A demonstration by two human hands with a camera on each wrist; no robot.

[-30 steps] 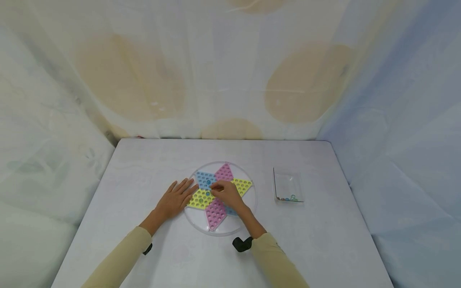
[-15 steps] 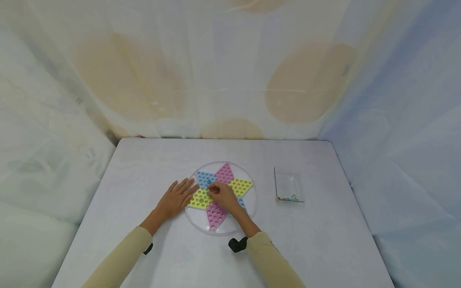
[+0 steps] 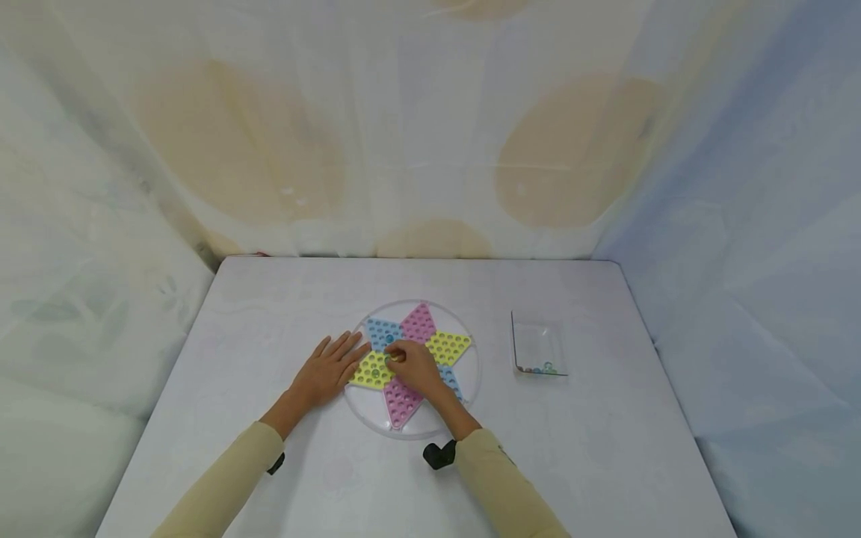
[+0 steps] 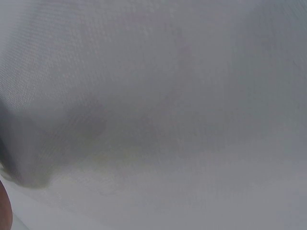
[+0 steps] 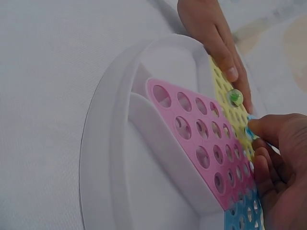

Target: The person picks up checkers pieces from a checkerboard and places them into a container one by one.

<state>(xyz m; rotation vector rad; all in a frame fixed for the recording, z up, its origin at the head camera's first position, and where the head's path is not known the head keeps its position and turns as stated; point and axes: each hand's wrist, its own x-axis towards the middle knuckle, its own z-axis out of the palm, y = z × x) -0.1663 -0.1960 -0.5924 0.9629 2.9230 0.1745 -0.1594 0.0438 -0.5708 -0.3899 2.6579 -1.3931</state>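
Note:
A round white Chinese checkers board [image 3: 363,415] lies on the table, with a star of pink, yellow and blue perforated panels. My left hand [image 3: 325,376] rests flat on its left edge, fingers straight and spread. Over the middle of the star, my right hand [image 3: 417,368] pinches a blue marble [image 5: 249,130] against the yellow panel [image 5: 218,79]; the fingers partly hide it. A green-centred marble [image 5: 235,97] sits in a hole of that yellow panel. Another blue marble [image 3: 389,339] sits on the blue panel [image 3: 378,329]. The left wrist view shows mostly blurred white cloth.
A clear square box [image 3: 539,342] with several marbles along its near side stands to the right of the board. The white table [image 3: 605,463] is bounded by hanging patterned cloth [image 3: 430,149] at the back and sides.
My right hand has shifted slightly left and toward me, its fingers now more curled over the yellow panel's inner end. The left hand has stayed in place.

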